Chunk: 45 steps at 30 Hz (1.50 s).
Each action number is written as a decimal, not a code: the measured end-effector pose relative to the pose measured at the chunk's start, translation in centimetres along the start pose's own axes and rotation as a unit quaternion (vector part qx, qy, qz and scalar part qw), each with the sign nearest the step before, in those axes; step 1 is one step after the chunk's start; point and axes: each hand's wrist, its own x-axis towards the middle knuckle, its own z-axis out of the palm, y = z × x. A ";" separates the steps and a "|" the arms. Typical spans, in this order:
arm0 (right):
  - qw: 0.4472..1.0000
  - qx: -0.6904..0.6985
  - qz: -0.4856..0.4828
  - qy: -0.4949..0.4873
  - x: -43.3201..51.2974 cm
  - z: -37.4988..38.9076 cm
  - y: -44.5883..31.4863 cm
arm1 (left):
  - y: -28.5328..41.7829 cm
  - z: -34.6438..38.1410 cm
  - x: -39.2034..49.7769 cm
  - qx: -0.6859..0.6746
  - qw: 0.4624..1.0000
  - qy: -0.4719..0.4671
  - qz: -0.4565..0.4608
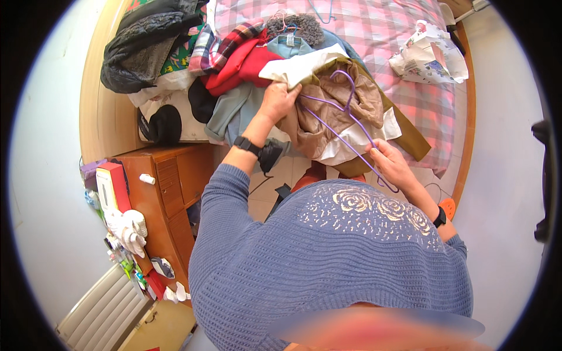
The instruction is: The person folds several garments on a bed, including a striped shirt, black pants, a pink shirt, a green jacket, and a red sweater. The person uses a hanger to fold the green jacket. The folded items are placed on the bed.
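Observation:
A purple clothes hanger lies over the tan lining of an olive-brown garment with white fabric along its edge. My right hand grips the hanger near its right end. One end of the hanger runs towards the garment beside my left hand, which pinches the white edge and lifts it a little. Whether that hanger end is tucked inside the fabric is hidden. Beneath and behind lie a light blue garment and a red garment.
The bed wears a pink checked cover. A floral paper bag stands at its right. Dark clothing is heaped at back left, above black caps. A wooden desk at left bears a tissue box and several small items.

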 end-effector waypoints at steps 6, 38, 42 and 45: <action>0.987 -0.053 -0.108 -0.109 0.4 -2.0 0.1 | 4.1 -1.0 -3.1 -0.061 0.965 -0.180 0.181; 0.898 -0.413 -0.138 0.061 2.0 -12.4 2.4 | 12.1 -5.0 -5.6 0.142 0.938 -0.114 0.294; 0.892 -0.435 -0.070 0.097 -3.8 -12.6 3.6 | 14.9 -2.5 -3.2 0.191 0.895 -0.153 0.373; 0.872 -0.461 -0.062 0.152 -8.3 -12.9 4.8 | 17.8 -1.6 -2.1 0.182 0.867 -0.173 0.432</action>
